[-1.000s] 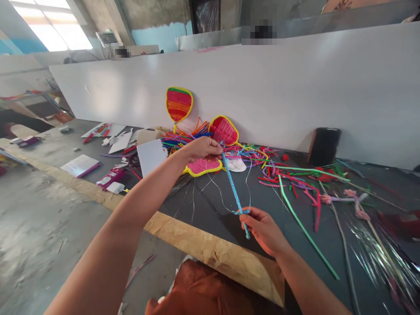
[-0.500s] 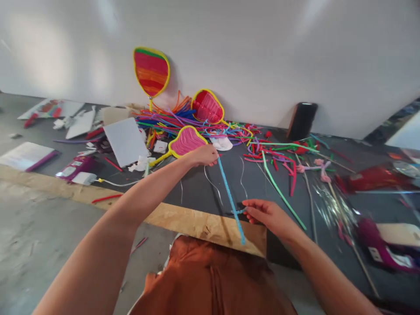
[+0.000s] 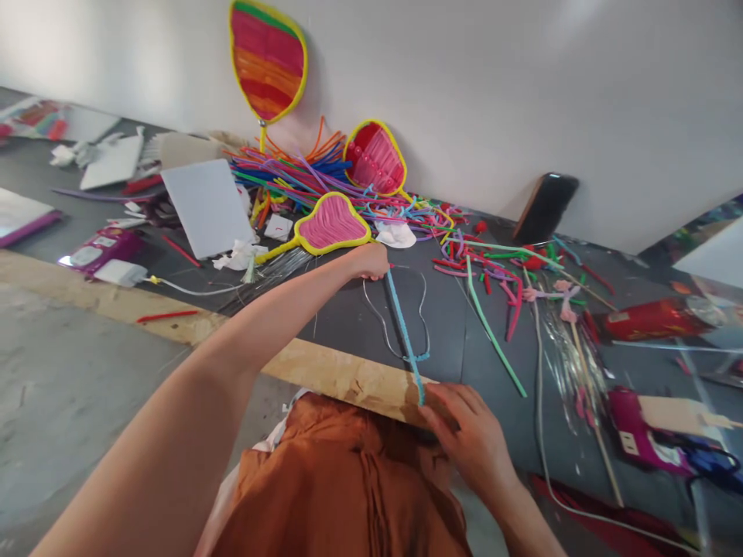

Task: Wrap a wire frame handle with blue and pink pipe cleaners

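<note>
Blue fuzzy rod [image 3: 402, 317] with wire outline [image 3: 383, 323] — upper end clasped in the left hand [image 3: 374, 261].
Right hand [image 3: 467, 425] at the lower tip — whether its fingers grasp cannot be told.

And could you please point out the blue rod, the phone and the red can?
Blue rod [image 3: 401, 316]: head view, middle of its length.
Phone [image 3: 546, 209]: head view, its dark face.
Red can [image 3: 655, 319]: head view, its side.
</note>
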### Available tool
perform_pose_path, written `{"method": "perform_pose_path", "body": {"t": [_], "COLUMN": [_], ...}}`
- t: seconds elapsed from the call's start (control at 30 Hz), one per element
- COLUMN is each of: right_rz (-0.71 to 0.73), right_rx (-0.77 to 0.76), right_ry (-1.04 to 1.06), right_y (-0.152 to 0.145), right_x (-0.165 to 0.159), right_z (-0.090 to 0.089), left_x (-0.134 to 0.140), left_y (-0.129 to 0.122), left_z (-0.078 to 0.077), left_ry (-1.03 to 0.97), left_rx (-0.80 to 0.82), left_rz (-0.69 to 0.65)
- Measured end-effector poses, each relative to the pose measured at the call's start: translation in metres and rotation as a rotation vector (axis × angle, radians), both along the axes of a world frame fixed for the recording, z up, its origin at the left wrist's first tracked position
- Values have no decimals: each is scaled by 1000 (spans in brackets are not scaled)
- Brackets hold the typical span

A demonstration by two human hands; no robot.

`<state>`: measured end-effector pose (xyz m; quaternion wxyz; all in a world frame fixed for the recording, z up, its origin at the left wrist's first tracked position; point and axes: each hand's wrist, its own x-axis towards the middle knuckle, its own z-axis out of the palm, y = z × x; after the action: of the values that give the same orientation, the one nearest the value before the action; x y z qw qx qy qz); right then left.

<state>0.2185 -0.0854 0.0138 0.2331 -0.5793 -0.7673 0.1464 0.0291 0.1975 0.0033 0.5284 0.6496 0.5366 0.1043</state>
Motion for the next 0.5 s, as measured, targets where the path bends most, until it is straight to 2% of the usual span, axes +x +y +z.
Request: {"method": "perform_pose_path", "body": {"t": [0.23, 0.5], "right_rz": [-56, -187], "right_rx": [42, -85], "right_ry": [-47, 147], "right_y": [7, 8], "right_x": [-8, -2], "right_z": [-9, -3], "left_x": [2, 2], "left_y": [-6, -13], "left_z": [14, 28], "left_ry": [151, 130], "left_rx": [99, 91], "left_rz": [-50, -35]}}
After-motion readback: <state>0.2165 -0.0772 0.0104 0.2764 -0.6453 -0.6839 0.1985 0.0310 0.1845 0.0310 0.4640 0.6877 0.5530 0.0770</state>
